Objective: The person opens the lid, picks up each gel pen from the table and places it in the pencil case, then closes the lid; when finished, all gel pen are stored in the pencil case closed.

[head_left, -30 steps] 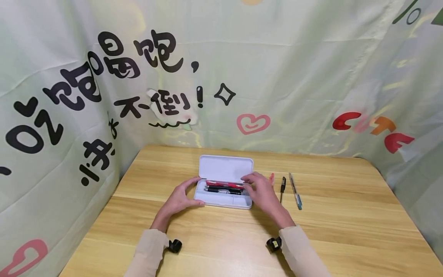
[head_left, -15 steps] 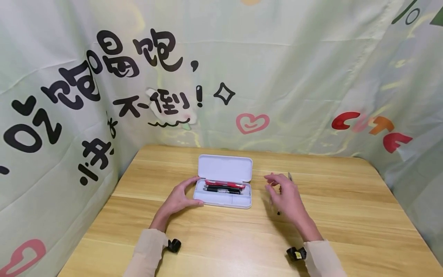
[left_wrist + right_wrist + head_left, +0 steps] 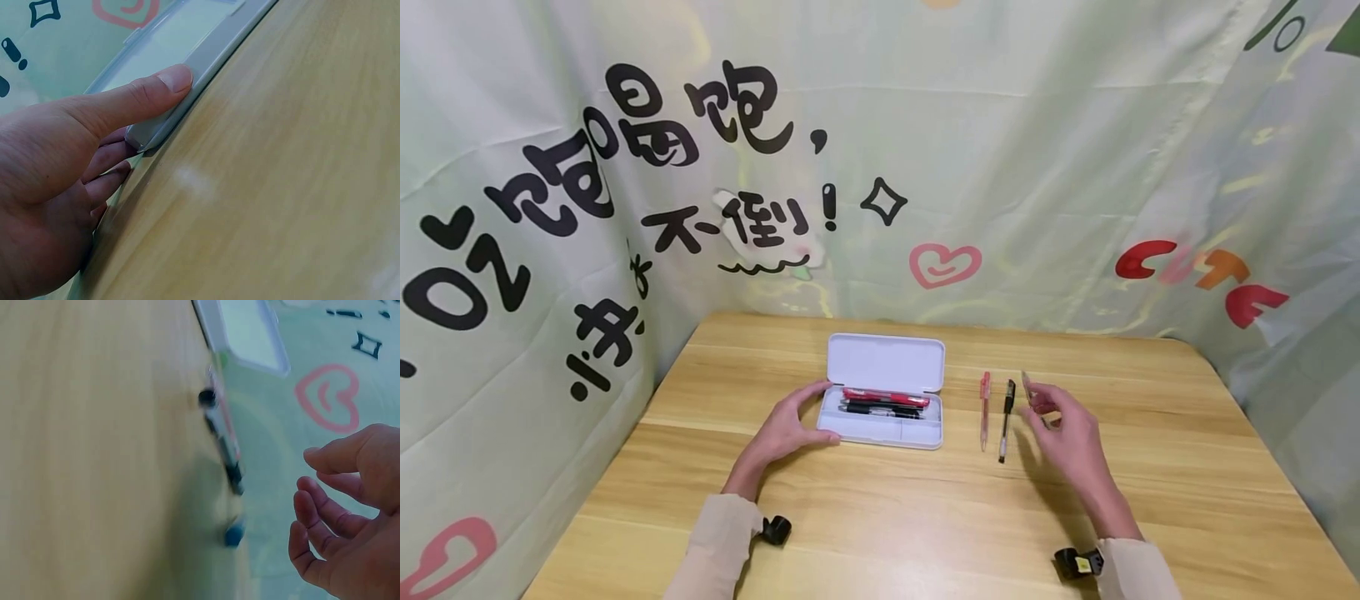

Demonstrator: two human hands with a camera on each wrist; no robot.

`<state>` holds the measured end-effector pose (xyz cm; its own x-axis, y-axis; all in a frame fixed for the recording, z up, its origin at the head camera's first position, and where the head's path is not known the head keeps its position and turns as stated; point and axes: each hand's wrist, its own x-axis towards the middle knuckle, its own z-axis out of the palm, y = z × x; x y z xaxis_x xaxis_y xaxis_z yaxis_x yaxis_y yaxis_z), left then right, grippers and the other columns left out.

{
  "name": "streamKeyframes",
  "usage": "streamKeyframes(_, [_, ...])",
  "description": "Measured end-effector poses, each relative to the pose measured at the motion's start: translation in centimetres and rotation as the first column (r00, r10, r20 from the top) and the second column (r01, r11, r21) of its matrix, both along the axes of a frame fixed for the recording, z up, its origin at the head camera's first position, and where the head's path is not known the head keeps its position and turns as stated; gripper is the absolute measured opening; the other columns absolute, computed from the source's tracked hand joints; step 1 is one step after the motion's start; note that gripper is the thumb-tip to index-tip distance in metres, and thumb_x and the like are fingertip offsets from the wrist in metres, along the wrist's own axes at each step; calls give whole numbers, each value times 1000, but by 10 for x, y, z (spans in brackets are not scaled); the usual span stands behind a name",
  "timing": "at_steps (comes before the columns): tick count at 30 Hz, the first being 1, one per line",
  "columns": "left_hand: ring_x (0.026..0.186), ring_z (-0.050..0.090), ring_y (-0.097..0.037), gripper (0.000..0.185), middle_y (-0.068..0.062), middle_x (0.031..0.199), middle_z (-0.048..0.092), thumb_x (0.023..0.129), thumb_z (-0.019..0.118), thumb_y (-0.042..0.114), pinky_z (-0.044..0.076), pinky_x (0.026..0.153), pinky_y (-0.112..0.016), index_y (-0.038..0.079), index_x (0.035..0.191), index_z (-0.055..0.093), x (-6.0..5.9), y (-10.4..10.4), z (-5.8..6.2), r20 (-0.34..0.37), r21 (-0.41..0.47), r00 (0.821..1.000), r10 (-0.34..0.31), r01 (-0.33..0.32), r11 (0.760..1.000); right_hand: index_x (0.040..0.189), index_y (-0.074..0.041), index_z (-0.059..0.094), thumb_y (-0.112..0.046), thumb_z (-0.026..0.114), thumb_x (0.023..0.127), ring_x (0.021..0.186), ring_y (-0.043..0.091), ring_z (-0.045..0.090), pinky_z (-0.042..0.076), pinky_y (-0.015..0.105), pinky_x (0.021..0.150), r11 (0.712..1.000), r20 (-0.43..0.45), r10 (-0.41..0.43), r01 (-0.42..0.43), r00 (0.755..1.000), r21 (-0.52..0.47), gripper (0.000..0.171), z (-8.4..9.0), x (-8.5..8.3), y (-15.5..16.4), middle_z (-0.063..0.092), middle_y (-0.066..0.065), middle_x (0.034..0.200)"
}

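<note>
A pale lavender pencil case (image 3: 886,360) lies with its lid raised. Inside are a red pen (image 3: 887,398) and dark pens (image 3: 880,411). My left hand (image 3: 786,429) grips the case's left end; in the left wrist view the thumb (image 3: 175,79) lies on its front edge. My right hand (image 3: 1067,433) hovers over a third table pen (image 3: 1026,382), mostly hidden in the head view. Its blue end (image 3: 234,534) shows in the right wrist view, apart from the loosely bent fingers, which hold nothing. To the left lie a red pen (image 3: 985,412) and a black-capped pen (image 3: 1007,421).
The wooden table (image 3: 887,517) extends around the case and pens. A printed curtain (image 3: 1037,183) hangs behind the table and along both sides. The raised lid stands along the back of the case.
My right hand has moved rightward from the case, past the red and black-capped pens, to above the third pen. My left hand stays on the case.
</note>
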<state>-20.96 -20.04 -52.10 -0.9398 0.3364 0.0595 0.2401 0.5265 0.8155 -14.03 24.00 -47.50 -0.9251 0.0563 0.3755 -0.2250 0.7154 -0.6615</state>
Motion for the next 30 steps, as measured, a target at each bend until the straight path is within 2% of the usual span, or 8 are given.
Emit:
streamKeyframes(3, [148, 34, -36, 98, -12, 158, 45, 70, 97, 37, 26, 120, -58, 13, 152, 50, 0, 0, 0, 15, 8, 1000, 4, -4, 1000, 129, 2, 63, -2, 74, 93, 96, 33, 67, 56, 23, 70, 1000, 59, -19, 20, 998, -3, 38, -4, 0, 8, 70, 15, 102])
streamKeyframes(5, [148, 34, -35, 98, -12, 158, 44, 70, 97, 36, 26, 120, -58, 14, 153, 50, 1, 1, 0, 22, 9, 1000, 9, -9, 1000, 130, 4, 62, -3, 73, 94, 96, 34, 67, 56, 24, 70, 1000, 97, -24, 24, 995, 2, 39, -6, 0, 13, 69, 18, 104])
streamKeyframes(7, [148, 34, -36, 98, -13, 158, 45, 70, 97, 36, 26, 120, -59, 14, 153, 49, 1, 1, 1, 20, 8, 1000, 9, -9, 1000, 131, 5, 61, -4, 72, 94, 97, 35, 66, 58, 30, 72, 1000, 137, -29, 28, 990, 5, 39, -8, 0, 17, 68, 20, 107])
streamKeyframes(11, [148, 34, -36, 97, -12, 158, 45, 71, 96, 36, 27, 120, -59, 15, 153, 49, 1, 2, 0, 22, 0, 1000, 11, -11, 1000, 129, 7, 61, -7, 73, 94, 98, 37, 65, 57, 48, 79, 999, 219, -42, 38, 975, 24, 40, -11, 1, 23, 67, 22, 108])
streamKeyframes(14, [148, 35, -35, 97, -11, 158, 45, 70, 97, 36, 27, 120, -58, 16, 153, 50, 1, 2, 1, 27, -1, 1000, 14, -14, 1000, 128, 9, 61, -9, 75, 93, 97, 38, 65, 55, 54, 82, 999, 271, -39, 30, 962, 35, 42, -13, 1, 26, 67, 23, 106])
streamKeyframes(18, [148, 35, -36, 97, -12, 158, 45, 71, 96, 37, 27, 120, -59, 15, 153, 50, 0, 2, 1, 20, 3, 1000, 8, -8, 1000, 125, 10, 62, -7, 76, 90, 93, 35, 65, 56, 51, 79, 998, 302, -34, 19, 953, 52, 42, -14, 1, 27, 68, 19, 101])
streamKeyframes(24, [149, 34, -34, 97, -10, 158, 44, 70, 96, 38, 26, 120, -58, 16, 153, 50, 1, 2, 2, 33, 5, 999, 9, -9, 1000, 110, 8, 69, -4, 72, 90, 83, 28, 68, 57, 48, 73, 993, 308, -62, 27, 949, 115, 23, -11, 2, 28, 71, 12, 92])
streamKeyframes(30, [148, 34, -35, 97, -11, 158, 45, 70, 96, 38, 26, 120, -59, 15, 153, 50, 1, 1, 1, 24, 5, 1000, 8, -8, 1000, 110, 6, 71, -4, 70, 91, 84, 28, 68, 56, 43, 71, 993, 323, -85, 53, 943, 106, 22, -9, 4, 31, 72, 12, 93])
